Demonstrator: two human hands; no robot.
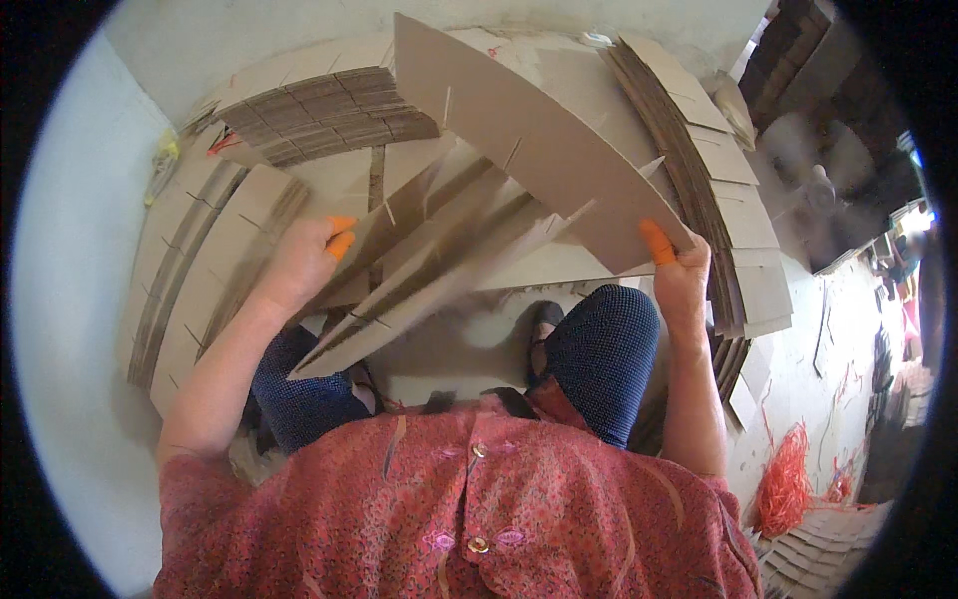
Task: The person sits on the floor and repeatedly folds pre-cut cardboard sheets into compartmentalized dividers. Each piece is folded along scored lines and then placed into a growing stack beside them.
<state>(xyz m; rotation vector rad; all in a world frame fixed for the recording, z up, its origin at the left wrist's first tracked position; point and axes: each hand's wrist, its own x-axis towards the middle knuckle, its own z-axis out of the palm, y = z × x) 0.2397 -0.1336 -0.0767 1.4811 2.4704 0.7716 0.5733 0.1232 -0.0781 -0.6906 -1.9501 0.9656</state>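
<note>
Head view, seated person, knees under the work.

Right hand point(684, 280): fingers clamped on the near lower corner of a long slotted cardboard strip point(539, 140); an orange finger cot shows on the digit pressed to its face. The strip's long axis runs from that corner up and left, away from the body, its slots opening along the lower edge.

Left hand point(299, 265): fingers closed on the left end of a fanned bundle of cardboard dividers point(439, 265), two orange cots on top. The bundle's long axis runs from lower left, over the left knee, up and right toward the strip.

Key relation: the strip lies across and above the bundle, the two touching or nearly so near mid-frame; exact slot engagement cannot be told. The right hand alone carries the strip; the left is nearer the bundle.

Surroundings: flat cardboard stacks point(319, 115) lie beyond both hands on the floor, more along the right side.
</note>
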